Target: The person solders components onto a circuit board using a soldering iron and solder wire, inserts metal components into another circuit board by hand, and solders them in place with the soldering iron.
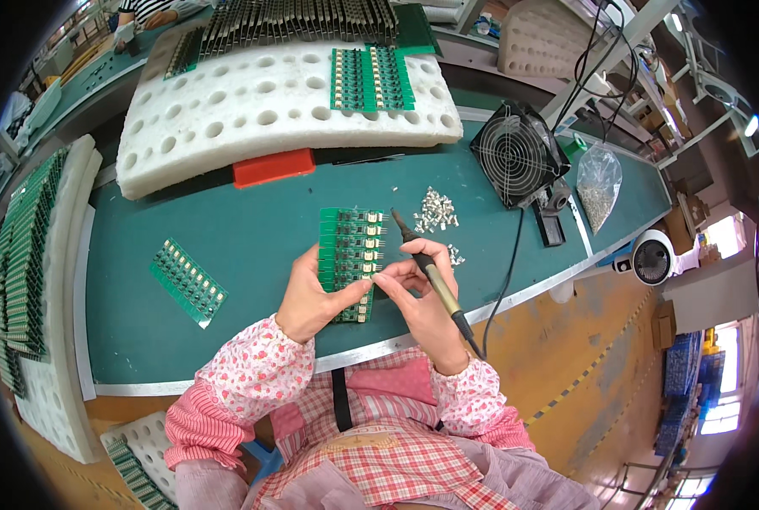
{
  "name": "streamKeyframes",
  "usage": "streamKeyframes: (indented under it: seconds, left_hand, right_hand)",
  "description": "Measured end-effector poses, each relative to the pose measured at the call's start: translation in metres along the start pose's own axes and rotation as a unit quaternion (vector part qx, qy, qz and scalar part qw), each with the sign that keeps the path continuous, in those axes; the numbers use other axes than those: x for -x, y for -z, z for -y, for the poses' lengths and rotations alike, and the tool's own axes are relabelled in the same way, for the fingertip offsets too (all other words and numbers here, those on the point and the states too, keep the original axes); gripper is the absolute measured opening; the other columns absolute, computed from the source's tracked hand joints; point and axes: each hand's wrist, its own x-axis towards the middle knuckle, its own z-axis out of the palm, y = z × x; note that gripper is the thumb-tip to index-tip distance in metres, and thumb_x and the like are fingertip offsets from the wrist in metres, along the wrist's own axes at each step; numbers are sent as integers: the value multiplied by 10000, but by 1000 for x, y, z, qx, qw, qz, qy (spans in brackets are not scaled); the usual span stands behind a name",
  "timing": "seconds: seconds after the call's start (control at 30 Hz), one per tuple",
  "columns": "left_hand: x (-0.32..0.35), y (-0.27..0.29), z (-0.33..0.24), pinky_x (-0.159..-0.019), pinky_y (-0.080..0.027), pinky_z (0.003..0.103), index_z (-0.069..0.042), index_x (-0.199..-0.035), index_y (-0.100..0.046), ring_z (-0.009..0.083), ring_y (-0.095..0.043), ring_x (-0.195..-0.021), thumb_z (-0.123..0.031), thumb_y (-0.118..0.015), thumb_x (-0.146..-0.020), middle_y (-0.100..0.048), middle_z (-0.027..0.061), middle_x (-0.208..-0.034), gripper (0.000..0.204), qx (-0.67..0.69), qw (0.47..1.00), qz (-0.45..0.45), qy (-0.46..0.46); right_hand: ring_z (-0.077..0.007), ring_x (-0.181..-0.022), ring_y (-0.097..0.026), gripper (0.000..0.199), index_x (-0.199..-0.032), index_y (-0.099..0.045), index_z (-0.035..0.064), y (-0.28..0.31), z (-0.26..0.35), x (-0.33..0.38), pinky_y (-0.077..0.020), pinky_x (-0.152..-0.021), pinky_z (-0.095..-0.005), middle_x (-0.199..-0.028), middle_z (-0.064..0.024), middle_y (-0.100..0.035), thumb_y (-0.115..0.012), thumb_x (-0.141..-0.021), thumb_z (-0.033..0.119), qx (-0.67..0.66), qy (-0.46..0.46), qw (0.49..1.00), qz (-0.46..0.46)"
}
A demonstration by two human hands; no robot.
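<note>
A green circuit board panel (328, 223) with a column of white connectors stands in front of me on the green mat. My left hand (318, 293) grips its lower left part, the thumb lying across the board. A soldering iron (439, 285) rests in my right hand (422, 297), its tip pointing up and away beside the board's right edge. My right thumb and index fingertips meet at a connector on that edge; whether they pinch a small part cannot be made out. Beyond them lies a pile of small white connectors (435, 211).
Another board panel (188, 283) lies at left. Behind, a white foam block (252, 127) carries upright boards, with a red tray (273, 168) by its front edge. A black fan (520, 157) and a bag of parts (599, 187) stand at right. The iron's cable (511, 280) trails there.
</note>
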Motion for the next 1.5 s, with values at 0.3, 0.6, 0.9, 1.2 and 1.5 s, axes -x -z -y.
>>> streamKeyframes:
  seconds: [0.3, 0.6, 0.9, 1.2, 1.5]
  left_hand:
    - [2, -2, 0, -690, -523, 230, 16, -1068, -610, 64, -612, -800, 1, -724, -766, -675, 28, -934, 323, -37, 999, -24, -20]
    - [0, -4, -4, -701, -527, 234, 13, -1066, -615, 70, -620, -813, -17, -737, -794, -677, 34, -945, 299, -16, 1000, -7, -6]
    - [1, 2, 4, -723, -526, 250, -9, -1079, -613, 83, -628, -818, -27, -726, -824, -677, 32, -957, 280, 11, 997, -77, 14]
    - [-5, 5, -2, -705, -531, 268, -39, -1095, -597, 92, -623, -821, -50, -725, -842, -656, 21, -968, 284, 116, 987, -76, 86]
    - [-3, 3, -3, -804, -541, 287, -30, -1208, -528, 126, -643, -902, -2, -730, -816, -652, 48, -1057, 442, 124, 988, -24, 86]
  right_hand:
    - [-154, -864, -662, 383, -1161, -418, 41, -7, -3, 10, -568, -772, -273, -948, -128, -650, -652, -874, -57, -82, -22, 996, -8]
    - [-133, -832, -666, 353, -1143, -441, 24, -18, -8, 17, -537, -729, -247, -942, -115, -668, -660, -874, -45, -42, 83, 993, -76]
    - [-159, -779, -651, 273, -1027, -603, 39, 20, -5, 2, -522, -696, -284, -907, -99, -667, -741, -795, -6, 226, 156, 949, -157]
    - [-254, -773, -580, 268, -959, -604, 104, 62, -12, -23, -430, -746, -364, -804, -65, -610, -729, -739, 16, 460, 255, 849, -58]
    - [-232, -776, -583, 211, -936, -588, 119, 48, -22, -22, -408, -773, -360, -808, -43, -607, -693, -768, 47, 506, 251, 822, -73]
